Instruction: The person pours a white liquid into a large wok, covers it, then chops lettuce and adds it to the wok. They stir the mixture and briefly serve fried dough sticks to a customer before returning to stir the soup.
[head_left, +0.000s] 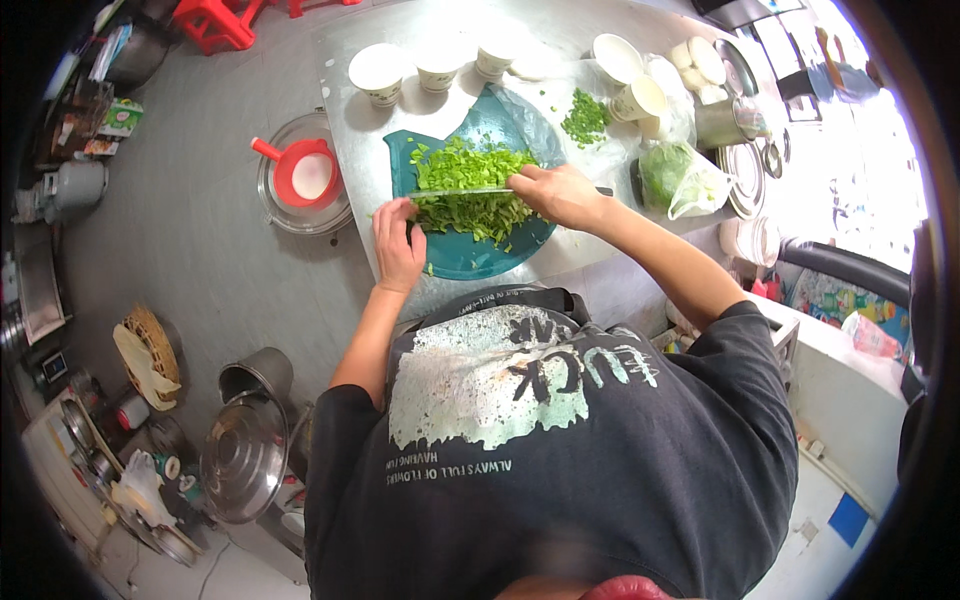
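My right hand (559, 195) grips a kitchen knife (465, 193), whose dark handle end shows beyond the palm. Its blade lies across a pile of chopped leafy greens (469, 166) on a teal cutting board (480, 259). At the blade's far end, by the board's left edge, is my left hand (399, 251), thumb apart from the fingers; whether its fingertips touch the blade is unclear. Chopped green pieces (586, 118) lie on clear plastic at the board's upper right. Farther right sits a plastic bag of greens (679, 180).
Paper cups (377, 73) and a tilted cup (637, 97) stand along the metal table's (349, 120) far side. A metal pot (724, 124) is at the right. Left of the table, a red strainer (304, 172) rests on a round metal lid. Red stools (217, 22) stand beyond.
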